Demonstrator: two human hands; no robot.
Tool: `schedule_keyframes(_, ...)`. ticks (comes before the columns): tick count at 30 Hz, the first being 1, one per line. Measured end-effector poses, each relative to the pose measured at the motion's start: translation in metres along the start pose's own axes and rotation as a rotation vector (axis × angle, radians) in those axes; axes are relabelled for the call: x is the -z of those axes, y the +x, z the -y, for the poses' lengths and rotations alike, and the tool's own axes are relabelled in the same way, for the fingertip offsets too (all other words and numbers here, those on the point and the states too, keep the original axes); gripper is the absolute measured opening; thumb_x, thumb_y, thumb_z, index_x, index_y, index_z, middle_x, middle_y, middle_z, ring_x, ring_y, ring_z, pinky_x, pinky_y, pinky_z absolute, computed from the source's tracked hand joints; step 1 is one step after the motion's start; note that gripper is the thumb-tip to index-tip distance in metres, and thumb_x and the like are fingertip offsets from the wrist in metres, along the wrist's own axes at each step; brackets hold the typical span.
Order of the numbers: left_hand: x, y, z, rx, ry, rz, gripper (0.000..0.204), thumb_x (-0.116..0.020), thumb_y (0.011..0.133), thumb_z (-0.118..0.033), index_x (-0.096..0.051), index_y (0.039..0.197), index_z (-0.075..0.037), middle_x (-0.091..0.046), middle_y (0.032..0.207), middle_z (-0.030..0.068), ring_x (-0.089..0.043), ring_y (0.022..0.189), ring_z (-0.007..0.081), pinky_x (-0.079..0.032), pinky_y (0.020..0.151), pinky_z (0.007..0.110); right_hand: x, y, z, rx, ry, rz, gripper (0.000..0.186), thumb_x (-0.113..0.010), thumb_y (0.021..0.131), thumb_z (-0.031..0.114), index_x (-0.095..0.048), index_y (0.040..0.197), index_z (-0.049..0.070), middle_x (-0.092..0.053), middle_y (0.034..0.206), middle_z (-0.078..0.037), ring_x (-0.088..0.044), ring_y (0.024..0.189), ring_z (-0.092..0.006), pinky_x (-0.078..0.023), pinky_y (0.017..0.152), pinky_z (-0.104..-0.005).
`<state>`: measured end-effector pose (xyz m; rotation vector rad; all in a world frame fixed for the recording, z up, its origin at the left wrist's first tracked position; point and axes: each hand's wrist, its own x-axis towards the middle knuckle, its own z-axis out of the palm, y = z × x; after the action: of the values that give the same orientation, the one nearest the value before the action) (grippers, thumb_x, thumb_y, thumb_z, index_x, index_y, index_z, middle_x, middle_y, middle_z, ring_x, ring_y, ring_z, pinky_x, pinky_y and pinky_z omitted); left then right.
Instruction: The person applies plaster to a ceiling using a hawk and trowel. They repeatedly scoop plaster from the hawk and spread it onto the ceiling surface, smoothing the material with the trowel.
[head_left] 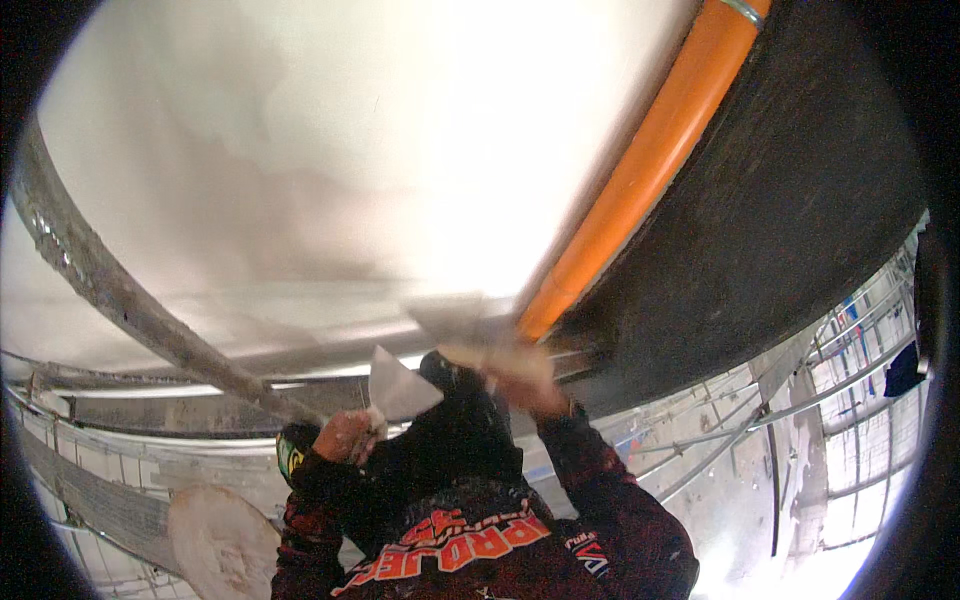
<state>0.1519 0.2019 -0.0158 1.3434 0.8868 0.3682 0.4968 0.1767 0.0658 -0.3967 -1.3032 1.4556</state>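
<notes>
My left hand (345,437), whitened with dust or filler, is closed round the handle of a putty knife. The pale, fan-shaped blade of that putty knife (402,388) points up and to the right, in front of my dark clothing. Higher and to the right, my right hand (528,378) is smeared by motion. It grips a second putty knife (447,318), whose wide blade is also blurred and extends up-left near the lower edge of a white surface (330,150). Whether that blade touches the surface I cannot tell.
An orange pipe (650,160) runs diagonally beside a dark beam or wall (780,190) at the right. A stained scaffold tube (150,320) slants across the left. Scaffold bars (800,405) stand lower right. A round, whitish-stained object (222,545) and a plank (95,490) are lower left.
</notes>
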Motion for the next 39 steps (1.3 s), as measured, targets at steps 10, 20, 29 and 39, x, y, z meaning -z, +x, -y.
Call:
schedule_keyframes(10,-0.01,-0.017,-0.095,-0.31,0.656,0.18,0.039,-0.042,0.095,-0.04,-0.059,0.086,-0.006,-0.058,0.07,0.0048,-0.057,0.059,0.017,-0.045,0.052,0.034,0.013,-0.045,0.024,-0.148,-1.971,0.417,0.07,-0.065,0.073,0.021,-0.037,0.137,0.015,-0.042,0.136,-0.012,-0.041,0.125,-0.0337,-0.029,0.105,-0.0529)
schedule_keyframes(20,-0.068,0.034,-0.124,-0.957,0.877,-0.855,0.025,-0.066,0.081,-0.014,-0.06,0.099,0.002,-0.062,0.087,0.0177,-0.061,0.071,0.0301,-0.048,0.063,0.035,-0.008,-0.048,-0.005,-0.111,0.437,-0.658,0.052,-0.061,0.08,0.024,-0.04,0.12,-0.001,-0.051,0.107,-0.013,-0.058,0.096,-0.0238,-0.052,0.082,-0.0395)
schedule_keyframes(29,0.0,0.034,-0.077,-0.684,1.426,-0.624,0.03,-0.061,0.085,-0.023,-0.062,0.106,-0.003,-0.064,0.098,0.0147,-0.061,0.08,0.0301,-0.049,0.063,0.038,-0.024,-0.031,-0.016,-0.171,0.632,-0.582,0.055,-0.065,0.08,0.033,-0.04,0.121,0.006,-0.048,0.096,-0.003,-0.053,0.091,-0.0163,-0.049,0.078,-0.0331)
schedule_keyframes(39,0.007,-0.03,0.048,-0.065,1.411,-0.687,0.033,-0.061,0.085,-0.027,-0.062,0.107,-0.002,-0.057,0.076,0.0171,-0.056,0.07,0.0357,-0.045,0.063,0.042,0.214,-0.045,-0.238,-0.078,-1.15,-1.115,0.024,-0.063,0.078,0.01,-0.052,0.096,0.0,-0.06,0.09,-0.02,-0.061,0.086,-0.0332,-0.049,0.076,-0.0384)
